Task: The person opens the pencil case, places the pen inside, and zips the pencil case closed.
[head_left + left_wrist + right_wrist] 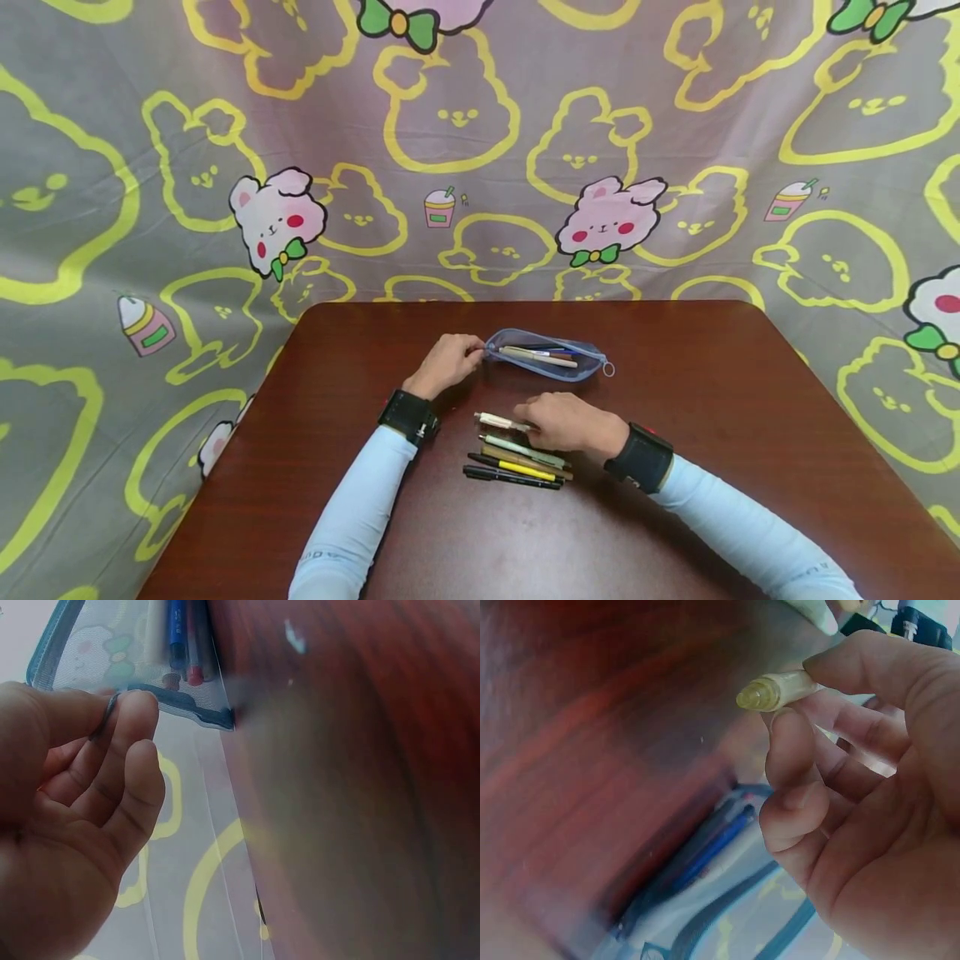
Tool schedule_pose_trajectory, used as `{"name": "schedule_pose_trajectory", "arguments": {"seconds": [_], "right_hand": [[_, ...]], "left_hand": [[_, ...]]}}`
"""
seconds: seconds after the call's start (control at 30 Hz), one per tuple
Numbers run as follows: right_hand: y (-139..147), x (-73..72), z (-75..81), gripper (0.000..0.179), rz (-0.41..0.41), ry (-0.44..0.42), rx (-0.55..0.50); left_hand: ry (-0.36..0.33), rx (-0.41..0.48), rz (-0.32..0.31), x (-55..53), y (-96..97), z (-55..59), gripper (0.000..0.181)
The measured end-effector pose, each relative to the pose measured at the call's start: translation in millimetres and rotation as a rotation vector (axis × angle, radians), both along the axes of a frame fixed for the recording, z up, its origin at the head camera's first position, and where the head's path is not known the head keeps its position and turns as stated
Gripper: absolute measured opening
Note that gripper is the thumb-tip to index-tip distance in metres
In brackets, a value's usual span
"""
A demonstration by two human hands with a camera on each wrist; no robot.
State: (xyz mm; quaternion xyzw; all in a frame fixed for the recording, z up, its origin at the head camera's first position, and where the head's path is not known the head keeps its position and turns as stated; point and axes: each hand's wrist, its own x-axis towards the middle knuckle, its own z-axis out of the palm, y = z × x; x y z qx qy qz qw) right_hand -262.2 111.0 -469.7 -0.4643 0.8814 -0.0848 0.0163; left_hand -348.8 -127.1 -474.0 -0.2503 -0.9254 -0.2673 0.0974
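A blue mesh pencil case (588, 370) lies with its zip open and several pens inside, a white pen (553, 360) and a blue pen (177, 634) among them. At its left end my left hand (444, 365) pinches the edge between thumb and forefinger. My right hand (570, 423), just in front of the case, pinches a cream pen (495, 421); the pen's yellowish tip (754, 697) points out past the fingers in the right wrist view. Several pens lie side by side nearer me: a pale green pen (517, 448), a yellow-and-black pen (528, 470) and a black pen (491, 474).
Everything lies on a dark reddish-brown table (712, 375) with rounded far corners. A grey cloth (480, 192) printed with yellow outlines and rabbit heads hangs behind and at both sides. A ring zip pull (609, 369) sits at the case's right end.
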Motion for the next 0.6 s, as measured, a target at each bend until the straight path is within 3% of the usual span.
{"name": "schedule_pose_trajectory", "arguments": {"seconds": [0.6], "right_hand": [[12.6, -12.2, 32.8, 0.020, -0.078, 0.120, -0.055]], "left_hand": [[0.049, -0.004, -0.021, 0.1, 1.1, 1.5, 0.014]]}}
